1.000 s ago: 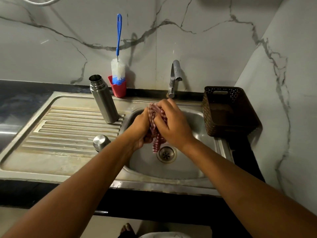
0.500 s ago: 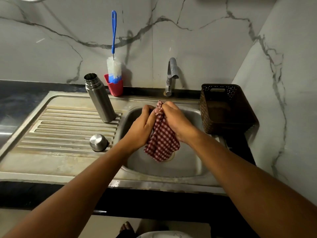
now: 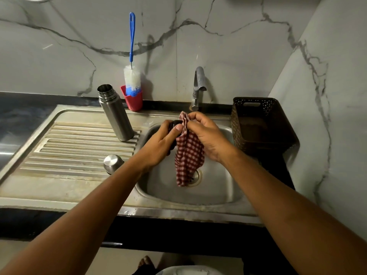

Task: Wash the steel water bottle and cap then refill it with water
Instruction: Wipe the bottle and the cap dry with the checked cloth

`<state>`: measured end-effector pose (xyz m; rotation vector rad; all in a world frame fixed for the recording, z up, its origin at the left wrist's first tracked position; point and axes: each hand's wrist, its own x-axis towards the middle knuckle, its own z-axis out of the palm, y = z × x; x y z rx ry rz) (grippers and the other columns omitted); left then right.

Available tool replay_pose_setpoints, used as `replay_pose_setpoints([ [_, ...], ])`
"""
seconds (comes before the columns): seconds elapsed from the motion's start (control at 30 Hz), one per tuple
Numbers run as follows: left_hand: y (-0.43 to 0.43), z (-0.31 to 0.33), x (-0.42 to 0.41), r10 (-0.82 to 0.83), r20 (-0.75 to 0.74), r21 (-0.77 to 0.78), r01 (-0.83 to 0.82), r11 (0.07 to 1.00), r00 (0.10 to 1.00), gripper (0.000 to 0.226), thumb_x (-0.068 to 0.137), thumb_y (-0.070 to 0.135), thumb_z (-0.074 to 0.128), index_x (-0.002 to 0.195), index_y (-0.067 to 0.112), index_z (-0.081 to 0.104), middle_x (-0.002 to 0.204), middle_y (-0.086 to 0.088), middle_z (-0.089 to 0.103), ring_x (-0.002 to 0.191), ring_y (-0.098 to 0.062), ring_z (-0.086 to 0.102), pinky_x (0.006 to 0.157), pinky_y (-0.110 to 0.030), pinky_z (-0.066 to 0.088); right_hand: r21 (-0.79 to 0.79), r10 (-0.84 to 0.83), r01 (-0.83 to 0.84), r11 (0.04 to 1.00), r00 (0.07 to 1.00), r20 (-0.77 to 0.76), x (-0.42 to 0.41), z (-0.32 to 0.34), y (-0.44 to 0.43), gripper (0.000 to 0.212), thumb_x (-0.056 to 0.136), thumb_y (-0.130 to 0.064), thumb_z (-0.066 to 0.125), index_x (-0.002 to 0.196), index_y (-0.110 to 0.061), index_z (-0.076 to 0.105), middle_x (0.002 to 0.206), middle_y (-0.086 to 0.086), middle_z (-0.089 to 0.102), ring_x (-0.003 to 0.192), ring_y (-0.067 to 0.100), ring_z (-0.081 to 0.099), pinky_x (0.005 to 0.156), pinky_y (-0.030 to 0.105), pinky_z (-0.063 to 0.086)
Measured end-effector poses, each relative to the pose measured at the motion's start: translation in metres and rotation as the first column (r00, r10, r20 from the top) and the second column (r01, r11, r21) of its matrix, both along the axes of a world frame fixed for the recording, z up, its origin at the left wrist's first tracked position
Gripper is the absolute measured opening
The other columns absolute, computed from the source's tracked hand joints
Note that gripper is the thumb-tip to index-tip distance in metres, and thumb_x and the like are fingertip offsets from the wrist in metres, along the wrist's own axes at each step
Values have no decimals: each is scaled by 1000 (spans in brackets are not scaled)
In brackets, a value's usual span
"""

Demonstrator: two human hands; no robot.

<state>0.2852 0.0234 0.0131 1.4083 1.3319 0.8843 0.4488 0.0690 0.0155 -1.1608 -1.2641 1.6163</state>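
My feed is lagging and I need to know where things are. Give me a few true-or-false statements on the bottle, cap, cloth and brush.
1. The steel bottle stands upright on the drainboard. True.
2. The steel cap is on the bottle. False: it rests on the drainboard beside the sink basin.
3. The checked cloth lies on the drainboard. False: the left hand and right hand hold it over the basin.
4. The brush stands in the red holder. True.

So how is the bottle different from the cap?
The bottle is tall and thin; the cap is short and round. The bottle stands at the back of the drainboard with its mouth open; the cap sits nearer the front. Both are shiny steel and rest on the drainboard.
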Motion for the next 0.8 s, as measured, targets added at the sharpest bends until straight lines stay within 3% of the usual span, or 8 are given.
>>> replay_pose_setpoints([
  [0.07,-1,0,-5,-45,-79,55,50,997,996,35,106,50,41,136,32,44,120,0,64,103,-15,66,77,-34,57,-97,10,-11,995,1000,-13,0,1,2,24,96,-23,69,117,-11,69,102,10,75,98,27,70,98,49,57],
  [0.13,-1,-1,-9,-69,-73,46,72,996,995,45,100,55,44,141,35,41,123,-1,63,105,-22,68,78,-39,63,-74,-4,4,997,1000,2,-1,2,2,22,95,-23,71,114,-14,70,100,8,76,97,27,71,100,53,56],
  [0.27,2,2,-8,73,126,-166,-51,985,989,56,98,64,43,140,27,46,123,-10,66,101,-26,71,65,-29,60,251,-46,14,968,991,123,1,5,-4,16,94,-21,72,110,-20,67,110,-3,70,100,11,68,79,26,58],
  [0.37,6,-2,-9,97,148,-183,-69,981,984,45,106,53,44,132,18,52,118,-14,67,96,-24,69,62,-26,56,368,-57,-7,930,985,162,3,2,-9,18,94,-12,70,111,-15,66,111,-5,65,91,-7,64,69,16,53],
  [0.43,8,-2,-10,88,148,-142,-67,988,985,41,106,49,49,129,15,54,116,-13,67,100,-26,68,72,-31,56,351,-63,-4,936,982,178,3,4,-8,16,94,-18,71,110,-20,68,110,-7,67,94,-4,65,72,17,52],
  [0.63,4,2,-21,27,-37,57,-25,998,999,27,108,41,48,129,25,56,117,-6,71,108,-28,70,97,-55,58,88,5,-12,996,997,80,4,3,-2,25,90,-28,77,114,-24,69,112,1,76,110,25,71,102,50,54],
  [0.73,1,5,-21,15,-71,52,-11,999,997,30,109,43,45,132,26,54,118,-4,70,106,-25,70,95,-56,59,79,-5,-2,997,996,88,5,0,-6,23,93,-32,73,114,-25,68,106,1,77,105,24,72,98,48,57],
  [0.8,0,9,-17,25,-64,-16,-26,1000,998,39,108,51,40,137,27,50,122,-6,67,106,-28,69,89,-54,61,151,-25,8,988,994,110,4,0,-10,19,97,-34,69,114,-26,68,106,-2,76,103,19,71,89,38,58],
])
